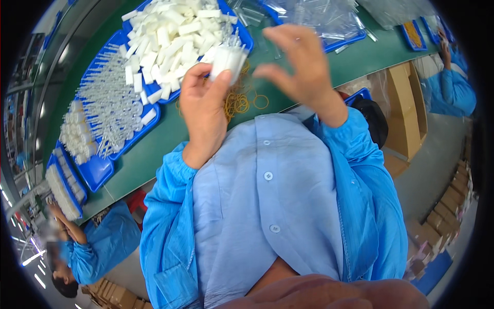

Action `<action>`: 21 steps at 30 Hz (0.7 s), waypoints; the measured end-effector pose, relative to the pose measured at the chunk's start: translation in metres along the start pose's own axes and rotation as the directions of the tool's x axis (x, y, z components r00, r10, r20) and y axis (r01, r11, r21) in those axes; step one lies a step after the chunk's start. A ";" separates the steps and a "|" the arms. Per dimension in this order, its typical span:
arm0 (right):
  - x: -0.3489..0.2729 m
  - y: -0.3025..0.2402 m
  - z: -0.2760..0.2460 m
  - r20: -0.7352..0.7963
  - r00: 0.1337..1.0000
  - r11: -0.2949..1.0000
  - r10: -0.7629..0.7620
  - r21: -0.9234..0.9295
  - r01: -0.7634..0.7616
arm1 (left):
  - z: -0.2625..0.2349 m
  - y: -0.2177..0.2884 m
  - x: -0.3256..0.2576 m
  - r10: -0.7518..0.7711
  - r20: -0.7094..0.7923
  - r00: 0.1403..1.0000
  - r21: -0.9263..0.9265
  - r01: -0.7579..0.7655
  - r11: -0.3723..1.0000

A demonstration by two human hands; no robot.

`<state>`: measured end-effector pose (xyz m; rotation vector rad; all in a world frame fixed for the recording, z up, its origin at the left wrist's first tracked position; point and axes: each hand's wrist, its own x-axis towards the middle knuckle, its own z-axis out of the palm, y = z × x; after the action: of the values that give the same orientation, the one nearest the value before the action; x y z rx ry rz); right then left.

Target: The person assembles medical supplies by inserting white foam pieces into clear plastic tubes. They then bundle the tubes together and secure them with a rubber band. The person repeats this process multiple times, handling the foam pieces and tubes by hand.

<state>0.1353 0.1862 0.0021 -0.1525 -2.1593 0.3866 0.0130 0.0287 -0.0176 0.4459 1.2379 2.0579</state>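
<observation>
The bundle (228, 62) of white pieces, clear stems jutting from its far end, is held above the green bench (350, 68), inward from the near edge. The left hand (206, 100) has its fingers and thumb closed on it. The right hand (303, 64), blurred, has thumb and forefinger spread wide; nothing shows between them, though blur could hide something thin.

As I judge it, steadying the bundle goes best with the thumb pressed flat across it, firm enough that no piece slides, the ends kept level and the stems clear of the fingers.

Counts: one bundle, its pieces too overlapped to number. One tray (247, 40) heaped with white blocks, dozens; one tray (95, 172) of clear parts toward the bench's left end, also past counting. Yellow bands (236, 104) lie tangled by the near edge, uncountable, with one loose band (261, 108) beside them. One tray (355, 39) of clear film sits toward the far edge.
</observation>
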 end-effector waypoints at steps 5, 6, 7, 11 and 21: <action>0.004 0.082 -0.068 0.005 0.992 0.926 0.127 -0.359 -0.117 | 0.003 0.011 0.002 0.061 0.022 0.998 0.100 -0.063 0.993; 0.008 0.083 -0.076 0.037 0.984 0.916 0.175 -0.372 -0.149 | 0.005 0.011 0.004 0.053 0.034 0.998 0.107 -0.057 0.993; 0.010 0.088 -0.075 0.024 0.986 0.907 0.164 -0.396 -0.142 | 0.007 0.012 0.004 0.030 0.033 0.999 0.101 -0.033 0.994; 0.020 0.104 -0.066 0.067 0.989 0.882 0.133 -0.462 -0.087 | 0.015 0.007 0.005 -0.028 0.052 0.998 0.057 0.025 0.998; 0.024 0.122 -0.055 0.083 0.952 0.949 0.295 -0.146 -0.281 | 0.011 0.002 0.013 -0.150 0.128 0.980 0.027 0.148 0.989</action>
<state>0.1624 0.3196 0.0101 -0.5390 -2.2713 0.4246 0.0097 0.0438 -0.0113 0.4727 1.1757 1.8637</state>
